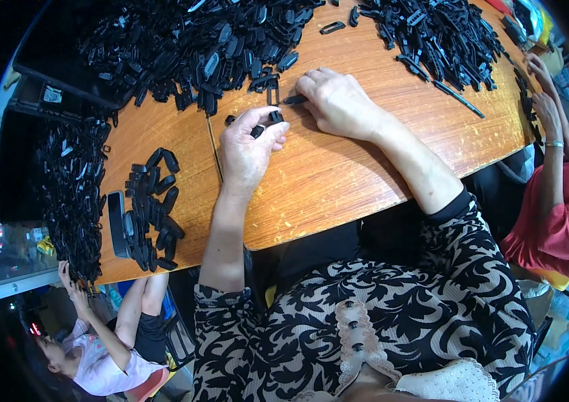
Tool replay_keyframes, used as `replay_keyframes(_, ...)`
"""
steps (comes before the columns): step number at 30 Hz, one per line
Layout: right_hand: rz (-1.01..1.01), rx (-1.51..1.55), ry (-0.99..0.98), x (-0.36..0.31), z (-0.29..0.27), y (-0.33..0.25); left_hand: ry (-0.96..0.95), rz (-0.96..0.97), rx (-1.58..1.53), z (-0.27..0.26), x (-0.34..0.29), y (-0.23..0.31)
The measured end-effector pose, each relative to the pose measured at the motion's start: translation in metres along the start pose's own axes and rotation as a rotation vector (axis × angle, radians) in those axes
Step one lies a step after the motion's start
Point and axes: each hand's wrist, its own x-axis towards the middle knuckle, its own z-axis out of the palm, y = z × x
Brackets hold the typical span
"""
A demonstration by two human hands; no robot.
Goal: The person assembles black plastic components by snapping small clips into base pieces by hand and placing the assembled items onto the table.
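Note:
My left hand (247, 151) is closed over the wooden table, pinching a small black plastic piece (276, 116) between thumb and fingertips. Another dark piece (257, 131) shows inside its curl. Just to its right, my right hand (341, 104) has its fingers curled down on a black plastic part (294, 99) whose end sticks out toward the left hand; the rest is hidden under the fingers. A slim black frame-shaped part (272, 90) lies on the wood beyond the left fingertips.
A large heap of black plastic parts (191, 53) covers the far left, with another heap (435, 40) at the far right. A loose cluster of black pieces (154, 208) lies left of my left forearm, beside a flat dark case (118, 224). Co-workers sit at both sides.

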Motion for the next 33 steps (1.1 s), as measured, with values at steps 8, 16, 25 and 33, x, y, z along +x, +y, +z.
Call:
replay_keyframes(8,0.541,1.296,-0.330,0.008,-0.016,-0.008,0.009,-0.006,-0.006,-0.002,-0.003,0.000)
replay_keyframes(16,0.491,1.233,-0.340,0.005,-0.008,-0.015,-0.011,0.040,0.021,0.000,-0.004,0.001)
replay_keyframes(25,0.640,1.218,-0.456,0.010,-0.013,-0.017,-0.035,0.297,0.268,-0.003,-0.007,0.003)
replay_keyframes(33,0.588,1.170,-0.400,0.007,-0.016,-0.018,-0.026,-0.018,-0.059,-0.010,-0.011,0.008)
